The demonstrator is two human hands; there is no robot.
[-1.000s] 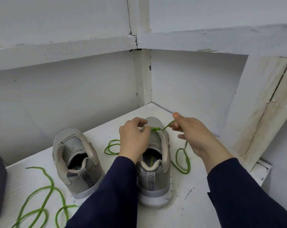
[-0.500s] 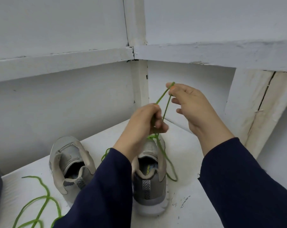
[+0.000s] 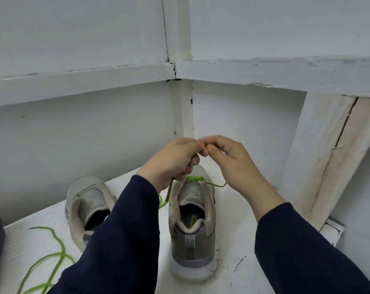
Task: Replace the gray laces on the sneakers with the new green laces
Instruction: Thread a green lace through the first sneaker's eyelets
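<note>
Sneaker insole logo (image 3: 192,219): illegible.

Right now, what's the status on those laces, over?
Left hand, right hand both pinching green lace above sneaker. Lace partly threaded. Other sneaker unlaced. Nothing blocking.

The left hand (image 3: 173,161) and right hand (image 3: 233,164) are held up with fingertips met. The green lace (image 3: 169,190) is gripped in the curled left fingers and pinched between right thumb and forefinger. Both forearms are covered by navy sleeves (image 3: 124,230).
</note>
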